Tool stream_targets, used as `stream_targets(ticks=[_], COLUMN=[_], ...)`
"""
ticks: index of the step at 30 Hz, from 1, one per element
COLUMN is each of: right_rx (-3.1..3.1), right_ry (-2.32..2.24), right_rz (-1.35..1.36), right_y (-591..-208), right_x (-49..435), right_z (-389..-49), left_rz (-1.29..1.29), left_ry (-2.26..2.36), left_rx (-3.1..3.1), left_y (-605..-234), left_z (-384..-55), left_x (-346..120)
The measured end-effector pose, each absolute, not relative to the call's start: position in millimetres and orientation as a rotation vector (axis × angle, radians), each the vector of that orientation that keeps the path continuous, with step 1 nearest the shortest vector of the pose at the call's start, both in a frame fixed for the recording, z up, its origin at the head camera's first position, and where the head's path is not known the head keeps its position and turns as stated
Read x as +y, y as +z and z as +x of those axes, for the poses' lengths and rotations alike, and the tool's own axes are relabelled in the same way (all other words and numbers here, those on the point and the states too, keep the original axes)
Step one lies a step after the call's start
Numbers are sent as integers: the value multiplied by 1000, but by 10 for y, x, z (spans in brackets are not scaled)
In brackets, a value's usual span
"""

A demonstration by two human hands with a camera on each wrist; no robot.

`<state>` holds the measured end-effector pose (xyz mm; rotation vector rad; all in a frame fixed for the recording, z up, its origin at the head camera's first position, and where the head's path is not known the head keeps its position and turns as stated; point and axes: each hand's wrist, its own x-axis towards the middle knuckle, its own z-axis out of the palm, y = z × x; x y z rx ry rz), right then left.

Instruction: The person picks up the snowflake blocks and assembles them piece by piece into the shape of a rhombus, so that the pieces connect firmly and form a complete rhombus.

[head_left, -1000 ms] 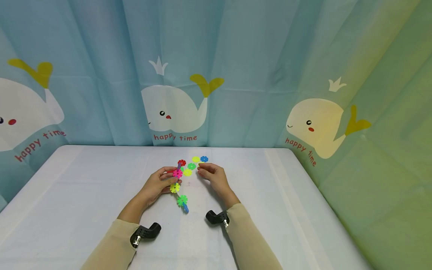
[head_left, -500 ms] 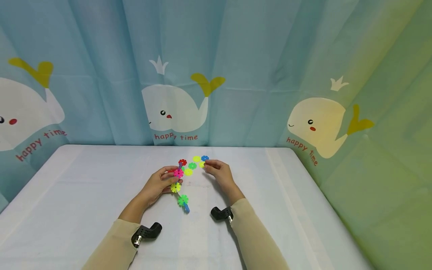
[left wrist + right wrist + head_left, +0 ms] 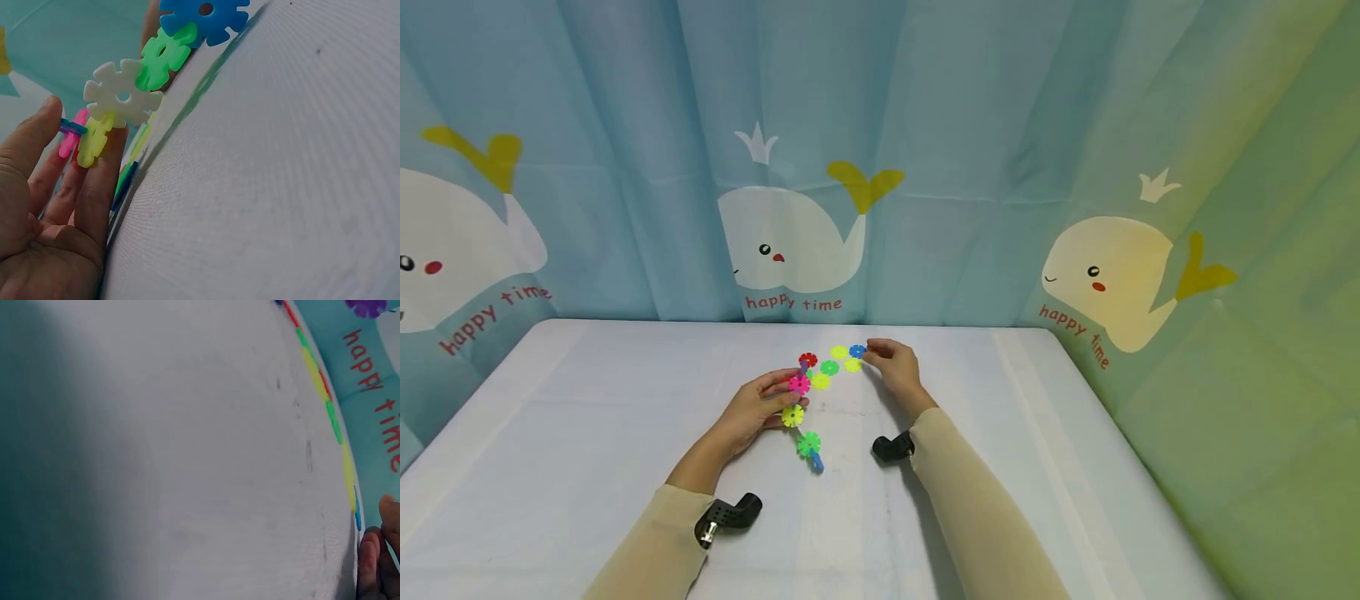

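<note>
My left hand (image 3: 756, 414) holds a chain of slotted plastic snowflake discs above the table. From far to near in the head view, the chain shows a pink disc (image 3: 800, 383), a yellow disc (image 3: 792, 416), a green disc (image 3: 808, 443) and a blue disc (image 3: 817, 463) seen nearly edge-on. A white disc (image 3: 111, 94) joins yellow and green in the left wrist view. My right hand (image 3: 895, 367) is at a loose blue disc (image 3: 857, 352) lying flat; its fingertips are beside or touching it, I cannot tell which. Nothing shows gripped in that hand.
Loose discs lie beyond the chain: a red one (image 3: 808, 359), a green one (image 3: 830, 367) and several yellow ones (image 3: 839, 352). The white-covered table (image 3: 625, 417) ends at a blue curtain (image 3: 955, 250) printed with whales.
My right hand has moved right and farther from me, past a yellow disc, to the loose blue disc. The left hand keeps the chain in nearly the same place.
</note>
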<state>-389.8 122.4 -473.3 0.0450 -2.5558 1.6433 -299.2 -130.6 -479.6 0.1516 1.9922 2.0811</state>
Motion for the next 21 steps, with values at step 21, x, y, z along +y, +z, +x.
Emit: stream_targets(ticks=[21], right_rx=[-2843], right_ry=[1310], right_rz=[-160], right_y=[-4512], right_x=[1035], right_z=[-3990], left_rz=[136], left_ry=[2073], left_rx=[2011], left_y=[-4802], left_z=[-2996], left_x=[-1294])
